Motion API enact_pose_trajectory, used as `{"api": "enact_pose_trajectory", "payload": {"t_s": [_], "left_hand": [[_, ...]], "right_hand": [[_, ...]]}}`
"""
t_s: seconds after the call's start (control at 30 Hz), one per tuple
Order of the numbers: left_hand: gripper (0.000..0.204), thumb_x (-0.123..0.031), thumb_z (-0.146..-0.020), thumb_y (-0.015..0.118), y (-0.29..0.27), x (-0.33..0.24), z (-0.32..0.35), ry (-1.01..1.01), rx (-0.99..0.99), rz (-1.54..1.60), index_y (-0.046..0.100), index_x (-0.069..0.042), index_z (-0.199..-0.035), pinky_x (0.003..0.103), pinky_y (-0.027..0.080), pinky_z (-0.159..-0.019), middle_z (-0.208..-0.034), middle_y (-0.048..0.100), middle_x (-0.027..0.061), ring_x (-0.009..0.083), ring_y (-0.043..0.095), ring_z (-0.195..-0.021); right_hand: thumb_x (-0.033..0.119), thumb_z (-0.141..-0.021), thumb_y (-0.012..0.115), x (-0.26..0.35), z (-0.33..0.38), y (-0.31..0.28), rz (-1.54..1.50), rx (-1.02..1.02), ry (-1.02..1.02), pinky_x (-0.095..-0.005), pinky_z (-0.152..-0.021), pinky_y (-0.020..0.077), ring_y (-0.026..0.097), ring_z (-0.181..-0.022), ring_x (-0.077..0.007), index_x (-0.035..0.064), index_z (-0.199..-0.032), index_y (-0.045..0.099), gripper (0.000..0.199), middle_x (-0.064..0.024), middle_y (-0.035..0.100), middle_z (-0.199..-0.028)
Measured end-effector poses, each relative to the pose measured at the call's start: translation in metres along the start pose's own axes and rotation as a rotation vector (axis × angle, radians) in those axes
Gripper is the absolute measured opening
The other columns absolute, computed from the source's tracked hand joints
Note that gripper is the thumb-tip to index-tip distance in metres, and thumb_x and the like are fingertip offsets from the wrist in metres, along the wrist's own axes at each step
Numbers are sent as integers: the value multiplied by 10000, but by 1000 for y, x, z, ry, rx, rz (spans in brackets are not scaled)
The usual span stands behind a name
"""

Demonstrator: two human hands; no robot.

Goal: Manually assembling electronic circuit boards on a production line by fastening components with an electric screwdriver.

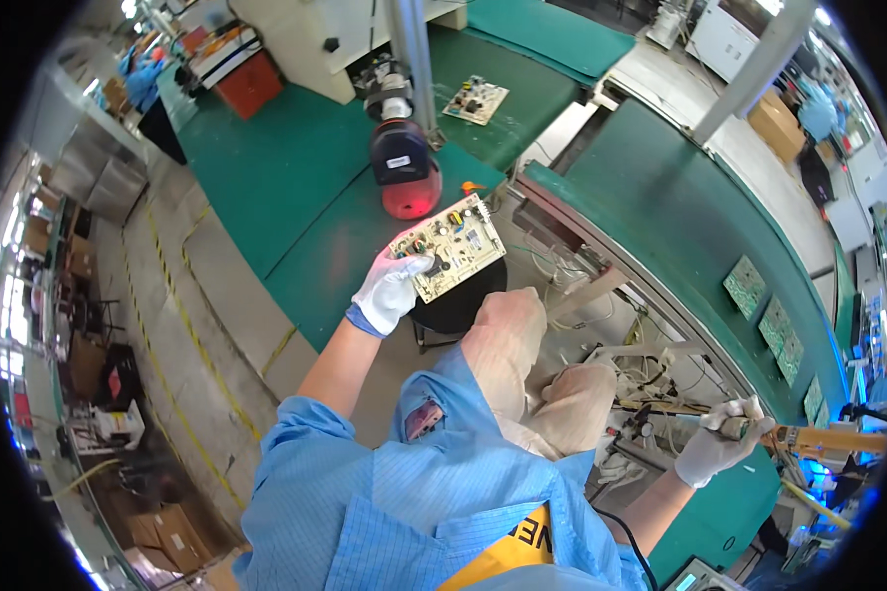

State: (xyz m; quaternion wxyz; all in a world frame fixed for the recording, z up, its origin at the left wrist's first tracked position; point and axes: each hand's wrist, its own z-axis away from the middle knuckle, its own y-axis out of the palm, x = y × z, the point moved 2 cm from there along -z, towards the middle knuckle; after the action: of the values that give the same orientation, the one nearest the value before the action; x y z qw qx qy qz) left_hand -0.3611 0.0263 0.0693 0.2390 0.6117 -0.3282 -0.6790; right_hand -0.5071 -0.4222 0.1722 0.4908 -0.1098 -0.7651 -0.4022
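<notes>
My left hand (386,289), in a white glove, grips a pale circuit board (450,248) by its left edge. Small parts stand up from the board's top face. Just beyond it, a black scanner (401,158) with a glowing red front hangs by a metal post, and red light falls near the board's upper left edge. Far to the right, my gloved right hand (721,445) is closed beside an orange-tan bar (828,439). What its fingers hold is too small and partly hidden to name.
Another circuit board (475,100) lies on the green bench (310,187) behind the post. Several green boards (781,338) rest on the dark green conveyor belt (650,187) at right. Cables (552,261) hang beneath its near edge. A black round stool (463,303) stands under the held board.
</notes>
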Motion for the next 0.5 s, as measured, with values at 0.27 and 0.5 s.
{"api": "enact_pose_trajectory", "payload": {"t_s": [0.27,0.5], "left_hand": [[430,51,-804,615,-30,-33,18,23,-133,37,534,26,-1226,406,523,-930,-1152,636,160,269,638,-1047],[371,-13,-822,639,-43,-43,23,74,-159,-54,558,38,-1180,373,519,-928,-1120,648,150,247,648,-1021]], "right_hand": [[470,-968,492,-2,2,11,9,-44,-9,-175,-461,332,469,-712,-70,26,-1078,525,459,-7,489,-843],[466,-967,498,-2,-5,-9,-7,128,15,-179,-464,334,455,-702,-67,1,-1077,520,478,-40,487,-822]]}}
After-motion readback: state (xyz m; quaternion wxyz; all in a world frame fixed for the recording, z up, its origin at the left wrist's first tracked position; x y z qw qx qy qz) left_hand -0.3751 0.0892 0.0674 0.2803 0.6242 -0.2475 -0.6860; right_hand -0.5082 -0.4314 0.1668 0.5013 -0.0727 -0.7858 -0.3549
